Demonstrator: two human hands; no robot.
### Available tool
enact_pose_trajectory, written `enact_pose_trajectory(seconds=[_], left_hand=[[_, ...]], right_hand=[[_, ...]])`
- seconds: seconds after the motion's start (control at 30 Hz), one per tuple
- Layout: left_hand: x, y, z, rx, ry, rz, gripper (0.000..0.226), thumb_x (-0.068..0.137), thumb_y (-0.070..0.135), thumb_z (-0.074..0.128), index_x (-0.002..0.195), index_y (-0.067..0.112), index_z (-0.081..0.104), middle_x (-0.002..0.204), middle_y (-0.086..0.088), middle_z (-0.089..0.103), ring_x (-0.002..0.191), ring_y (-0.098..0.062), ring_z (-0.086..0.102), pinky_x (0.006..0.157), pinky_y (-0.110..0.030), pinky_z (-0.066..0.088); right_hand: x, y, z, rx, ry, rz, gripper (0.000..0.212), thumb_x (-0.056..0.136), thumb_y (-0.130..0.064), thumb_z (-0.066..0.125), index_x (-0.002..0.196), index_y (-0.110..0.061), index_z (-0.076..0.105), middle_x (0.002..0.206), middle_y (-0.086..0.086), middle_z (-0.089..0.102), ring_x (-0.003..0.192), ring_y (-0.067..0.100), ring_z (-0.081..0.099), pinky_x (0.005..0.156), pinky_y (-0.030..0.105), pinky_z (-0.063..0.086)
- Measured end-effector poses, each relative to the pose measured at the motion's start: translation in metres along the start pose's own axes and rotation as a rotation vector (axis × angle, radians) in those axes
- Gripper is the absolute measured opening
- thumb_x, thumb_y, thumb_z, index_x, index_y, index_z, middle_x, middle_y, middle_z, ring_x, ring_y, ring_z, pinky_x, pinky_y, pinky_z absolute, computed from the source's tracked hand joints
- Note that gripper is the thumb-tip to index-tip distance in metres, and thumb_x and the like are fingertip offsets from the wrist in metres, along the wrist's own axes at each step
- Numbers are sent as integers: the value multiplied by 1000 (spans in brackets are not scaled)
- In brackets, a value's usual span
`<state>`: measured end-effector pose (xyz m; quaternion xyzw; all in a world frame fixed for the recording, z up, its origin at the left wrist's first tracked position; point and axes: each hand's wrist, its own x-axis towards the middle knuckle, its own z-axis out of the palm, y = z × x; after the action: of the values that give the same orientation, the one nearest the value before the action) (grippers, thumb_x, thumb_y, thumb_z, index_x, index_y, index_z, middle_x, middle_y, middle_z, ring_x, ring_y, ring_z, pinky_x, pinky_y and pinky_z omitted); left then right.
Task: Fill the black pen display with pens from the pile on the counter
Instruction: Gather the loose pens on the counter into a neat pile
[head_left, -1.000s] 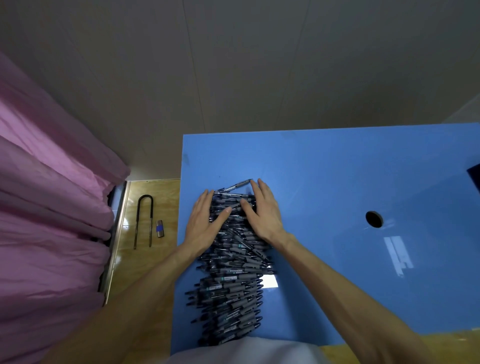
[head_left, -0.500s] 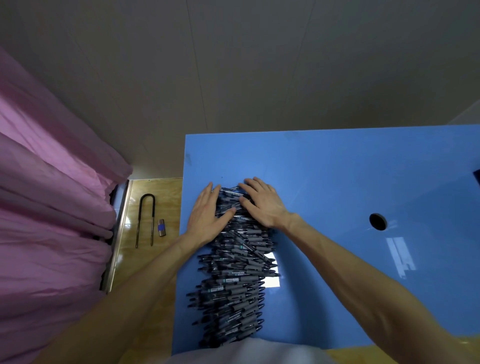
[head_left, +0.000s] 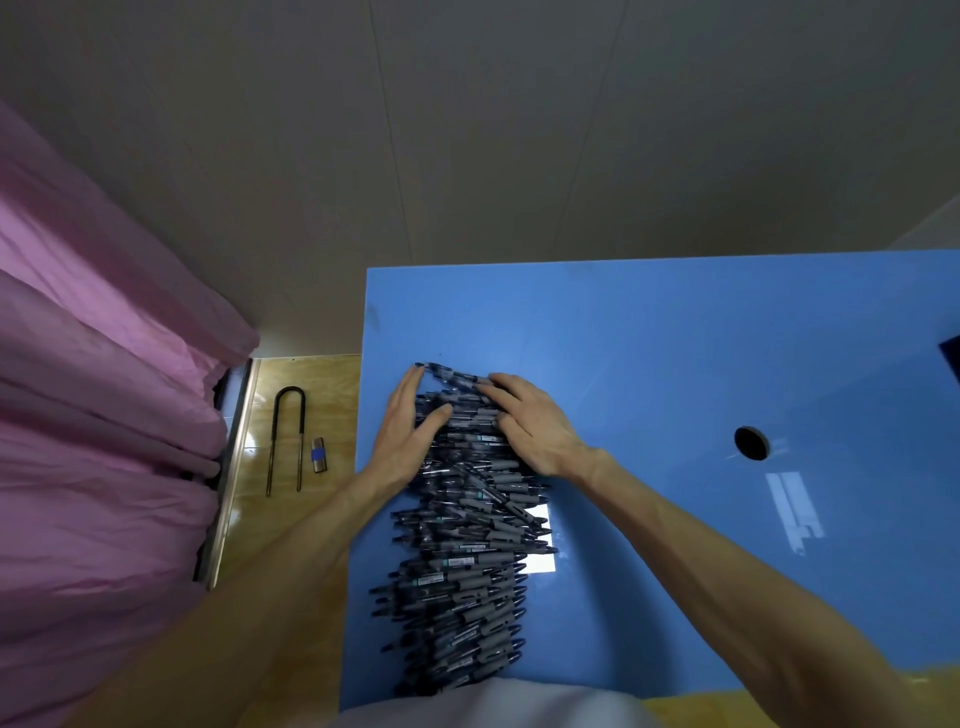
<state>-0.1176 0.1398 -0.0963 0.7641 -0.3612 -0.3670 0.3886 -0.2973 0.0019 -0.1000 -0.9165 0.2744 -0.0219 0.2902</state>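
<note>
A long pile of dark pens with grey grips (head_left: 462, 545) runs down the left part of the blue counter (head_left: 675, 338), from its middle to the near edge. My left hand (head_left: 402, 436) lies flat against the pile's far left side, fingers straight, thumb resting on the pens. My right hand (head_left: 530, 421) rests on top of the pile's far end, fingers bent a little and pointing left over the pens. Neither hand has lifted a pen. A dark corner (head_left: 950, 356) shows at the right edge; I cannot tell what it is.
A round hole (head_left: 751, 442) is cut in the counter to the right. Left of the counter, on a wooden surface, lie a black U-shaped bar (head_left: 285, 441) and a small cylinder with a blue band (head_left: 319, 455). A pink curtain (head_left: 104, 415) hangs further left.
My right hand has turned so that its fingers sweep left across the far end of the pile, drawing in the loose pen there. The left hand has barely moved.
</note>
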Motion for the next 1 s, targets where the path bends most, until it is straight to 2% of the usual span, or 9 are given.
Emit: enact_pose_trajectory(seconds=[0.1, 0.23, 0.33, 0.4, 0.47, 0.57, 0.73, 0.83, 1.0], left_hand=[[0, 0, 5, 7, -60, 6, 97, 82, 73, 49, 162, 33, 12, 169, 11, 13, 154, -7, 14, 126, -42, 17], [2, -2, 5, 76, -121, 59, 99, 83, 76, 48, 162, 33, 6, 169, 16, 3, 154, -3, 6, 125, -38, 13], [5, -4, 3, 182, -42, 97, 88, 96, 65, 50, 164, 27, 8, 170, 14, 1, 155, -4, 2, 125, -35, 10], [9, -4, 0, 235, -3, 107, 81, 101, 58, 48, 164, 26, 10, 171, 11, 2, 156, -6, 1, 127, -39, 10], [14, -4, -4, 330, -35, 102, 79, 102, 60, 42, 164, 23, 10, 171, 7, 0, 156, -9, -1, 128, -42, 7], [17, -2, -9, 548, -113, 122, 85, 99, 69, 30, 164, 20, 6, 171, 2, -5, 157, -13, -5, 128, -40, 3], [12, 5, -16, 592, -110, 112, 92, 93, 80, 19, 164, 23, 1, 171, 3, -6, 157, -14, -4, 128, -42, 4], [-1, 11, -24, 575, -126, 102, 90, 94, 80, 23, 164, 28, 0, 171, 5, -10, 157, -15, -5, 128, -43, 4], [-47, 0, -39, 495, -62, 146, 87, 99, 71, 33, 164, 23, 0, 171, 6, -11, 156, -10, -7, 127, -39, 4]], right_hand=[[1, -3, 0, -6, 20, 7, 63, 98, -39, 26, 154, -15, 40, 156, 5, 41, 143, 21, 34, 122, 40, 25], [12, -9, -3, -106, 15, 24, 66, 102, -54, 34, 154, -14, 38, 152, 5, 46, 140, 24, 38, 117, 45, 31], [23, -12, -7, -223, -19, -6, 69, 103, -58, 33, 151, -11, 42, 148, 8, 46, 137, 26, 38, 115, 44, 34], [26, -13, -8, -261, -27, -29, 69, 103, -59, 31, 150, -10, 43, 145, 9, 46, 136, 26, 38, 114, 44, 34], [25, -10, -8, -258, -21, -35, 66, 105, -57, 29, 151, -11, 42, 147, 7, 44, 139, 26, 35, 116, 45, 31], [18, -7, -5, -232, -59, -1, 66, 106, -56, 23, 159, -17, 30, 163, 2, 30, 153, 23, 17, 125, 45, 15], [3, -4, -9, -192, -75, 43, 71, 105, -60, 18, 162, -18, 18, 168, 0, 20, 156, 18, 8, 127, 49, 9], [-8, -7, -13, -161, -27, 70, 72, 105, -60, 22, 162, -16, 17, 169, 1, 19, 157, 17, 6, 127, 49, 9], [-57, -20, 3, 3, 225, 144, 74, 105, -58, 29, 161, -12, 19, 168, 6, 20, 157, 20, 9, 128, 42, 7]])
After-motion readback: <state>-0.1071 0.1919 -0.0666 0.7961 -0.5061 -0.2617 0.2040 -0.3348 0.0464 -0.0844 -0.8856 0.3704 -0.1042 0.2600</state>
